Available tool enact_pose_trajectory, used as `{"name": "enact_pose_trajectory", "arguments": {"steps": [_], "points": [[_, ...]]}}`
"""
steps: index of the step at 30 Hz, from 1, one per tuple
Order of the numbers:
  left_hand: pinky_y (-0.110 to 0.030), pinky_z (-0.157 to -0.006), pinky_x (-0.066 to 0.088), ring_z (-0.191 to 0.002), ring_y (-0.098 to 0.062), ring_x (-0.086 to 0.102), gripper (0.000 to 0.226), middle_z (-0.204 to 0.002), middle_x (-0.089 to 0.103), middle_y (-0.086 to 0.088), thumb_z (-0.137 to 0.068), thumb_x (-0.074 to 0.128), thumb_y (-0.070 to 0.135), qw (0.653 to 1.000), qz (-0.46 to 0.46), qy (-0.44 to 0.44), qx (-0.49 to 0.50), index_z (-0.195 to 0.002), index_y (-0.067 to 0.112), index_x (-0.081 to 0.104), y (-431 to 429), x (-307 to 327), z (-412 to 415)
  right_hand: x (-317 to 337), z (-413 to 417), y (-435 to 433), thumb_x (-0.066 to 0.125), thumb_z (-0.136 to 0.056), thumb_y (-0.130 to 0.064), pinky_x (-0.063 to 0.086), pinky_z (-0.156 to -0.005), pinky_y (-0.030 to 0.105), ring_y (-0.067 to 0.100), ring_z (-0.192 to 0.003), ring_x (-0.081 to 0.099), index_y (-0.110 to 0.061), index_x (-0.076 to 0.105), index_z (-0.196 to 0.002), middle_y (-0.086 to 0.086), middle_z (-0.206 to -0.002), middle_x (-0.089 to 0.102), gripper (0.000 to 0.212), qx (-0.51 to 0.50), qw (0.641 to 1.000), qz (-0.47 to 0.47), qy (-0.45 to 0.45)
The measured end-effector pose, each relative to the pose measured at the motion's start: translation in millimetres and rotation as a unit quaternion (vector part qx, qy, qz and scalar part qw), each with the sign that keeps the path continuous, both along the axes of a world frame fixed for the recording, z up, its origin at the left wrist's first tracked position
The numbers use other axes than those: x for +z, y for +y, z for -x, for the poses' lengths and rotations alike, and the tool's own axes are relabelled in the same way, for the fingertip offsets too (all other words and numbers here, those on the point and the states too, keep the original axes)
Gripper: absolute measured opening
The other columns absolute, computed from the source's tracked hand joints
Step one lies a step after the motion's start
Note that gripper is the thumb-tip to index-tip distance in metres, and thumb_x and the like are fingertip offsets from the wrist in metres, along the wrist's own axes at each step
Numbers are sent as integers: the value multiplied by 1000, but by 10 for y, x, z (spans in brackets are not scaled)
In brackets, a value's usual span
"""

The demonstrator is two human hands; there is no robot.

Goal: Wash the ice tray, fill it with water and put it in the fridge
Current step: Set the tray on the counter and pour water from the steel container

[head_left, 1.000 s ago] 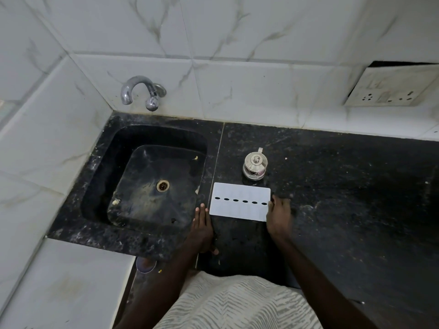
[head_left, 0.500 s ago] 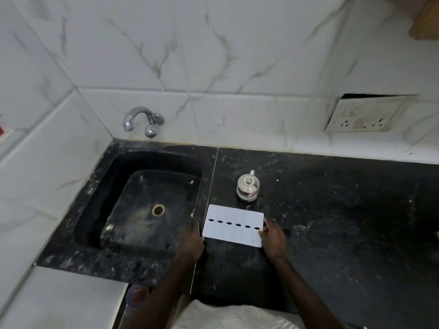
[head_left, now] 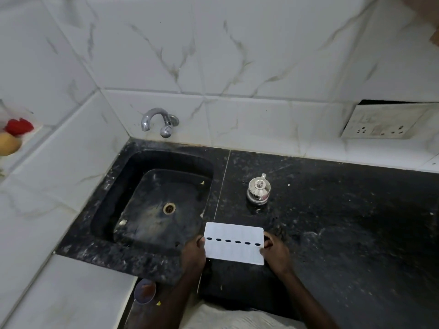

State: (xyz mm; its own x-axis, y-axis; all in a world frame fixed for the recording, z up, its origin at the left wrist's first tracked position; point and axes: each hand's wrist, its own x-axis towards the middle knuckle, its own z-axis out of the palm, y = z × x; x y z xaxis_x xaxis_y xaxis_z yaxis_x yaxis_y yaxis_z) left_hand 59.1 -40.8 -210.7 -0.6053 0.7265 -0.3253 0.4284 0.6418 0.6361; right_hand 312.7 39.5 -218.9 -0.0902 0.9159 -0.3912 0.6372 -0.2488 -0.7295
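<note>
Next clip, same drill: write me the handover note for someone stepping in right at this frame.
Left hand: grips the left edge of the white rectangular ice tray.
Right hand: grips its right edge.
The tray sits at the front of the black stone counter, just right of the black sink; whether it is lifted is unclear.
The chrome tap shows no running water.
Done: nothing visible yet.
Left: wash, fill, put in the fridge (not in view).

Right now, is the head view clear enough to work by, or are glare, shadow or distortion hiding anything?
Head view: dim and soft; the flat white ice tray is blown out, its cells faint; wide-angle bending curves the wall tiles; the black stone counter darkens to the right; small glints on the chrome tap and the lidded steel pot.
</note>
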Motion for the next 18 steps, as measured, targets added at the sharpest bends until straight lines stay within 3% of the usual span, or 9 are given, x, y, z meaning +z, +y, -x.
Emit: {"name": "enact_pose_trajectory", "arguments": {"steps": [2,4,10,15,18], "points": [[-32,-81,43,-105,-32,68,23,-112,76,-12,-105,54,19,1000,8,-1,8,-110,13,77,-36,35,25,62,38,-32,69,-70,5,48,-69,32,16,-70,63,-33,73,-109,-1,-73,67,54,8,1000,-1,15],[-34,-89,45,-111,-32,67,26,-117,75,-11,-106,54,25,999,29,-4,15,-117,16,76,-78,42,50,110,63,-80,69,-71,6,47,-69,30,19,-74,65,-36,71,-110,0,-74,67,57,8,1000,0,25],[-33,-89,45,-111,-31,67,20,-114,75,-10,-103,62,26,994,22,-77,70,-110,16,78,-210,86,65,40,122,-235,71,-74,9,54,-80,36,20,-79,67,-23,71,-128,-3,-80,69,63,-44,996,30,69],[-40,-88,50,-101,-33,69,20,-102,77,-11,-100,67,30,987,17,-114,115,-97,15,79,-239,68,139,173,164,-291,69,-79,14,50,-70,22,12,-75,64,-24,68,-126,0,-82,68,61,-77,987,43,134],[-38,-83,50,-96,-31,68,24,-97,76,-9,-100,67,36,983,18,-125,130,-92,15,76,-236,102,212,266,213,-265,69,-80,12,49,-71,23,11,-76,64,-24,70,-124,-3,-82,67,57,-93,985,39,142]]}}
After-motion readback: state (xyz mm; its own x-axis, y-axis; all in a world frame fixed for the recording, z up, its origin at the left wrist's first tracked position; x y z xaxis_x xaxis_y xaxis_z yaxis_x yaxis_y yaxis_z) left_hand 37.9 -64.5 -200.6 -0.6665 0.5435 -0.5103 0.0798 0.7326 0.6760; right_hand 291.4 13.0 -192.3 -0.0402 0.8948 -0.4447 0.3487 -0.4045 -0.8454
